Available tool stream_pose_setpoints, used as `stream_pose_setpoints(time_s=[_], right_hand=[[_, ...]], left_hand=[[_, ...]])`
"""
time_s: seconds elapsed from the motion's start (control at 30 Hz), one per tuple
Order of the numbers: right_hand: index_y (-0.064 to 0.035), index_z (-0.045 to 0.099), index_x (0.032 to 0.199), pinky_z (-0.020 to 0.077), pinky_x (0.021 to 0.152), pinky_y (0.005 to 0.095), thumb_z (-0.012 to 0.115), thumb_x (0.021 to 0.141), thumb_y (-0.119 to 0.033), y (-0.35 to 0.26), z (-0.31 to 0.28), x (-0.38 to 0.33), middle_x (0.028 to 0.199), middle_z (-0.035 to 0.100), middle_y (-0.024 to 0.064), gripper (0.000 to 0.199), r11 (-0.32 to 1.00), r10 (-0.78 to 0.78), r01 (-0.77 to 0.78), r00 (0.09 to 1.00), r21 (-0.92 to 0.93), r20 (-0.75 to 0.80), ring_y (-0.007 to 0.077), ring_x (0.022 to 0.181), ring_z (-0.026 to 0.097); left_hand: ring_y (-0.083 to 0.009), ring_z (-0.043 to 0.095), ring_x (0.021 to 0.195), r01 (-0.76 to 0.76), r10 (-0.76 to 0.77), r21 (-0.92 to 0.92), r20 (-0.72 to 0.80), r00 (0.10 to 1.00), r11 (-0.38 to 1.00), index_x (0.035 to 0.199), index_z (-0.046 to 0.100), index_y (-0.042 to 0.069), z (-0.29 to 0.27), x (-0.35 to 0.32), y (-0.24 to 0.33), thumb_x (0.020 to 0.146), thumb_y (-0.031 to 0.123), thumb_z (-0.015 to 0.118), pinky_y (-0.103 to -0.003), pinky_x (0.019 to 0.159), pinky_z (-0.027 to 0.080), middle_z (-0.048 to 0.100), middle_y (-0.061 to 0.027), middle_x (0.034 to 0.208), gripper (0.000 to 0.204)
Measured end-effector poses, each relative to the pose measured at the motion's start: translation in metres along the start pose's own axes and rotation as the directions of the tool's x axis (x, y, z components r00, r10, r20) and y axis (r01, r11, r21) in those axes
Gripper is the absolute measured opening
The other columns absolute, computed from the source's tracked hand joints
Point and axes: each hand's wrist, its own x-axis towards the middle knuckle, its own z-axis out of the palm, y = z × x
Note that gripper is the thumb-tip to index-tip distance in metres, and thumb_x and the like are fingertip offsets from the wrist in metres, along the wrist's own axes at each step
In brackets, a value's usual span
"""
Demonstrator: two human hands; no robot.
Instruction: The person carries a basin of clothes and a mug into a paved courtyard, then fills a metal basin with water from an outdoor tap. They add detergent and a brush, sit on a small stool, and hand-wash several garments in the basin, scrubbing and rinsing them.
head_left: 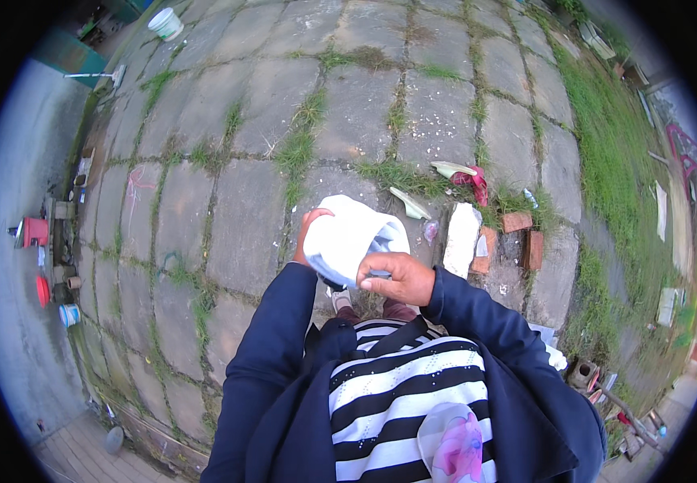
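A white, rounded piece that looks like a cloth hat (pixel 340 229) is held up in front of my body, its opening turned to the right and its inside in shadow. My left hand (pixel 310 233) grips it from the left side, with most of the fingers hidden behind it. At the lower right, my right hand (pixel 397 278) pinches its rim between thumb and bent fingers. Beyond it, on the paving, lie two pale green pointed pieces, one nearer (pixel 410 204) and another (pixel 451 169) beside a crumpled dark pink item (pixel 478 185).
A white block (pixel 462 235) and several red bricks (pixel 532 250) lie to my right on the slabs. Grass (pixel 606 129) runs along the right side. A white bucket (pixel 166 24) stands far left; a pink bucket (pixel 35 232) and a red basin (pixel 43 291) are at the left edge.
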Motion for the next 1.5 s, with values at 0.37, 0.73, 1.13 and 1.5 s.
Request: stream_pose_setpoints(time_s=[0.37,0.73,1.13,1.5], right_hand=[[-0.0046,0.038,0.133,0.0467,0.086,0.0389,0.049,0.089,-0.047,0.081,0.006,0.005,0.120,0.051,0.0130,0.062,0.638,0.400,0.006,0.852,0.770,-0.338,0.0258,0.106,0.052],[0.0044,0.048,0.127,0.0474,0.091,0.0333,0.059,0.088,-0.019,0.174,-0.187,-0.115,0.120,0.059,0.0177,0.047,0.927,0.160,0.153,0.667,0.344,-0.728,0.0245,0.107,0.060],[0.0020,0.049,0.121,0.0531,0.081,0.0357,0.061,0.084,-0.011,0.096,-0.176,-0.244,0.107,0.062,0.0154,0.041,0.912,0.368,0.207,-0.036,0.354,-0.929,0.0260,0.093,0.064],[-0.0022,0.047,0.129,0.0459,0.095,0.0452,0.057,0.086,-0.019,0.170,-0.194,-0.239,0.119,0.059,0.0170,0.048,0.593,0.695,0.426,0.157,0.683,-0.701,0.0342,0.107,0.059]], left_hand=[[-0.0267,0.048,0.111,-0.013,0.056,-0.123,0.351,0.935,0.992,0.111,0.057,0.015,0.036,-0.006,0.140,0.072,0.000,0.067,-0.034,0.096,0.040,0.044,-0.0114,0.114,0.043],[-0.0173,0.062,0.097,0.634,-0.526,-0.292,0.371,0.765,0.717,0.131,0.046,0.006,0.008,-0.068,0.082,0.084,-0.006,0.048,-0.029,0.082,0.049,0.054,-0.0108,0.121,0.048],[-0.0112,0.058,0.084,0.799,-0.833,-0.397,0.132,0.538,0.453,0.116,0.056,0.006,-0.038,-0.122,0.038,0.092,0.006,0.046,-0.025,0.078,0.047,0.060,-0.0061,0.102,0.026],[-0.0116,0.059,0.087,0.846,-0.723,-0.272,0.441,0.532,0.458,0.116,0.055,0.005,0.045,-0.063,0.072,0.093,0.012,0.048,-0.026,0.081,0.047,0.062,-0.0057,0.103,0.025]])
